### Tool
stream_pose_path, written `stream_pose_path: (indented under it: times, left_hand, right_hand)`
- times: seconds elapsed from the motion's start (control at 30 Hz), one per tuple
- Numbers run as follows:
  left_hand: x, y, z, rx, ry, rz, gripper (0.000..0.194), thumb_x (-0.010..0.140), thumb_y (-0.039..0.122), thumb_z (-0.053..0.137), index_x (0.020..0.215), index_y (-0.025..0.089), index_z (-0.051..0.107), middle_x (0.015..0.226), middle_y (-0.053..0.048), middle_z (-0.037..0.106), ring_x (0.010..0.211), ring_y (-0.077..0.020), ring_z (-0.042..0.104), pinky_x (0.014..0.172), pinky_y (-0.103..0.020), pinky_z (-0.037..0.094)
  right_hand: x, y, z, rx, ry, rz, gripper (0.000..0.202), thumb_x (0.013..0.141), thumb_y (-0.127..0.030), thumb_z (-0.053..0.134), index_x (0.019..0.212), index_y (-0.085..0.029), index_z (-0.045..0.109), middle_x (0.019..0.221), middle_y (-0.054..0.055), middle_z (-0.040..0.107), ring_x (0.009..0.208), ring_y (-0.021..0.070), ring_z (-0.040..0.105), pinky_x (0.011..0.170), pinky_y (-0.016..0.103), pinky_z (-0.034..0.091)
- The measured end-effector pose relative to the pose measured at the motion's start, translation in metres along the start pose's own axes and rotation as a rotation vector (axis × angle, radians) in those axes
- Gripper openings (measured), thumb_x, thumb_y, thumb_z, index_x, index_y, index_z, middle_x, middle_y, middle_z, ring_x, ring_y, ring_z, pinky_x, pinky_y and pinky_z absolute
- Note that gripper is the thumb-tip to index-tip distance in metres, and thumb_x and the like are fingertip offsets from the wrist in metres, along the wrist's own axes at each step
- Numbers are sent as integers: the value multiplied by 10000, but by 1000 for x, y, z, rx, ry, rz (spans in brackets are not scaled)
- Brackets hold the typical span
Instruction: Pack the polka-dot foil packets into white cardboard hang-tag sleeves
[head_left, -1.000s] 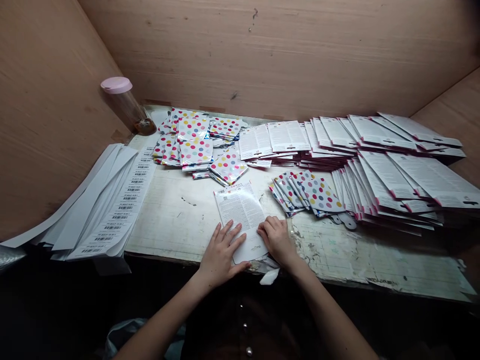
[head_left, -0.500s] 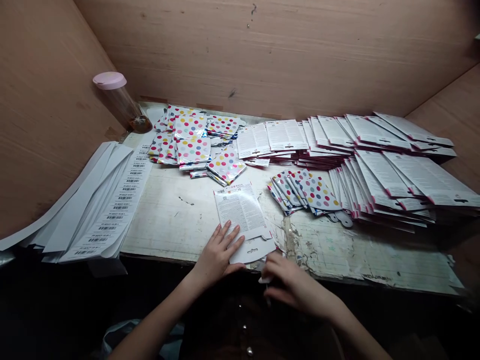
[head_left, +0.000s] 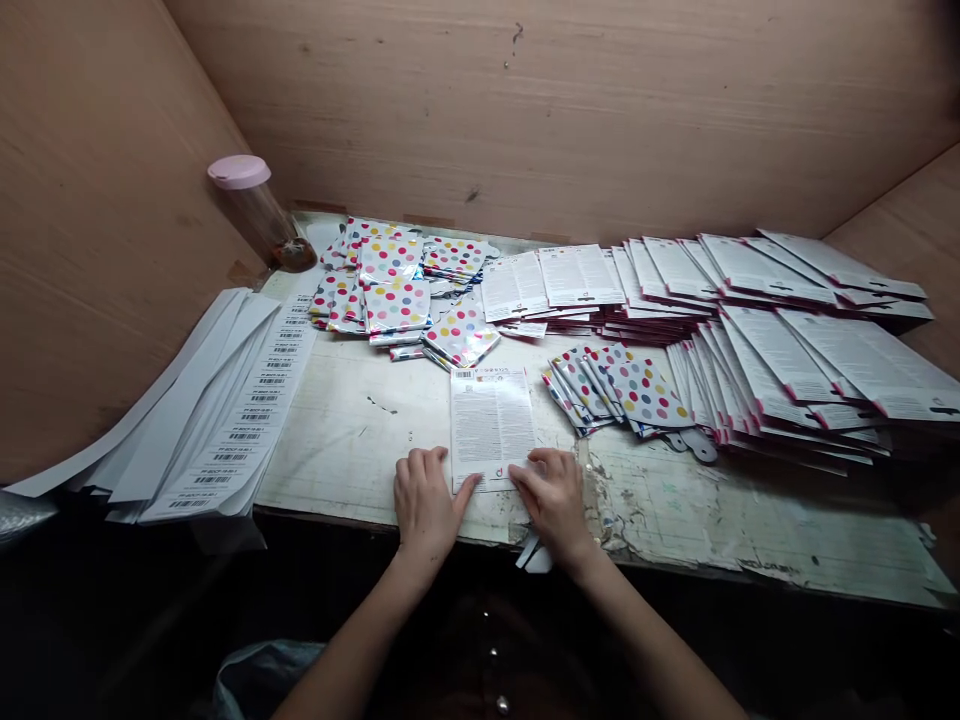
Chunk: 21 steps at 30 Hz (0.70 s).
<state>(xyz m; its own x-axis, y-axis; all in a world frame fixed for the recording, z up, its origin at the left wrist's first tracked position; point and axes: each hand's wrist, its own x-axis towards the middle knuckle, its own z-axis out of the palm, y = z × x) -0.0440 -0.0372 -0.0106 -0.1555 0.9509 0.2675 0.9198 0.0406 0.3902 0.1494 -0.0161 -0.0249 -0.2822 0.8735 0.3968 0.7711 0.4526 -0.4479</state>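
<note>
A flat white card packet [head_left: 491,425] with printed text and a small barcode lies upright before me on the table. My left hand [head_left: 427,502] is at its lower left corner, fingers bent and thumb on the edge. At the lower right corner, my right hand [head_left: 556,503] grips the edge with its thumb and bent fingers. Both hands hold the packet's bottom end, where no flap shows. Below my right hand, a white strip-like piece [head_left: 534,553] sticks out at the table edge; what it is I cannot tell.
Polka-dot foil packs [head_left: 397,303] are heaped behind left, and more dotted packs [head_left: 649,390] lie to the right. Stacks of white card packets [head_left: 810,350] fill the right side. Barcode label sheets [head_left: 247,425] lie left. A pink-lidded bottle [head_left: 262,210] leans on the wooden wall.
The packet has turned straight, and its end flap with the hanging hole no longer shows. My right hand has come up from the table edge onto the packet; my left fingers have bent.
</note>
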Motion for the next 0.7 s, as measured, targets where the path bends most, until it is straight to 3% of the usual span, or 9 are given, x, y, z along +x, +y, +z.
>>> stream_pose_path:
  times: [0.1,0.2,0.3,0.37,0.47,0.57,0.7]
  left_hand:
    - [0,0,-3,12,-65,-72,385,740,525,694,863,176,583,865,-94,589,850,-306,518,741,-453,460]
    - [2,5,-13,-290,-225,-96,349,827,533,569,690,215,529,728,-58,566,750,-263,529,686,-406,457]
    - [5,14,-32,-756,-440,-133,385,932,501,400,752,205,567,746,-38,579,716,-207,545,683,-336,475]
    - [4,17,-46,-932,-497,-116,400,950,497,360,852,201,611,749,-28,580,715,-191,547,687,-305,478]
    - [1,11,-61,-1007,-418,-110,443,931,545,360,1015,206,633,747,-29,586,713,-189,556,690,-292,480]
    - [-3,2,-66,-951,-283,-201,459,881,600,429,1028,221,640,774,-36,607,745,-200,579,719,-299,486]
    - [-13,-3,-64,-894,-199,-235,433,840,622,487,950,243,665,763,-24,628,764,-205,608,721,-290,494]
  right_hand:
    - [-10,-7,4,-105,11,-81,243,925,-239,535,1133,-198,654,1175,149,592,1132,305,510,889,480,468]
    - [-16,-20,3,-124,-36,-151,436,913,-297,541,1303,-102,532,1340,208,521,1297,349,423,980,526,458]
    - [-7,-30,-8,-145,71,-260,481,926,-176,479,1397,-88,438,1357,190,536,1338,314,413,1022,490,460]
    - [10,-27,-22,-134,159,-343,491,933,-102,420,1424,-108,416,1316,166,584,1328,293,438,1011,463,479]
    - [56,-2,-51,-151,231,-396,493,943,-97,401,1434,-145,417,1304,143,601,1305,288,463,1005,478,476]
    - [124,42,-78,-370,155,-257,456,941,-89,407,1372,-202,508,1301,110,609,1249,274,506,1020,485,443]
    - [203,88,-81,-557,11,-116,425,897,-72,498,1312,-138,562,1376,159,536,1276,342,455,1062,536,353]
